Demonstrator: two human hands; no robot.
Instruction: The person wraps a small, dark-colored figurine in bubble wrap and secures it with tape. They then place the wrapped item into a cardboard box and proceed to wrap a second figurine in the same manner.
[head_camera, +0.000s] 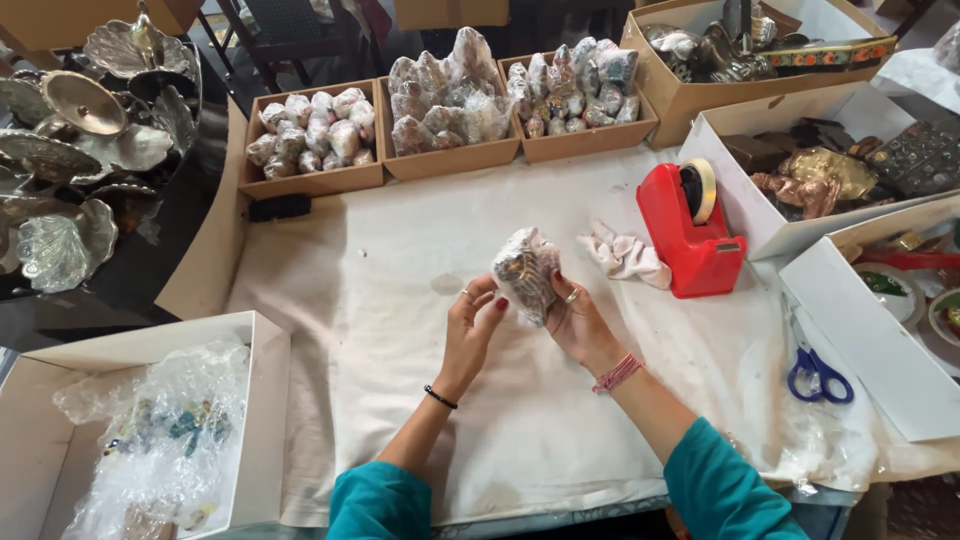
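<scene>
Both hands meet at the centre of the cloth-covered table (420, 250), holding a small bubble-wrapped ornament (525, 272) raised just above the cloth. The right hand (575, 318) cups the bundle from its 4 o'clock side, palm turned inward and fingers curled behind it, closed on the wrap; this appears to support the weight from below and behind. The left hand (478, 312) stands at the bundle's 8 o'clock, wrist bent back and forearm rising from the near edge; its fingertips touch the wrap's lower edge, though whether they pinch it or merely steady it cannot be told. Holding the piece between two opposed hands likely keeps the loose film from unfolding. A red tape dispenser (692, 232) stands at 2 o'clock from the hands, near the right hand, probably set there for quick access, with a crumpled cloth (625, 255) just beside it. Blue-handled scissors (820, 372) lie at 4 o'clock, well apart. At 12 o'clock, three cardboard trays (445, 160) sit side by side along the far edge, filled with similar wrapped bundles. A white box (268, 400) at 8 o'clock holds loose bubble wrap (160, 430). Brass leaf-shaped dishes (70, 150) are stacked at 10 o'clock, off the cloth. Open white boxes (740, 215) at 3 o'clock contain unwrapped metal items.
</scene>
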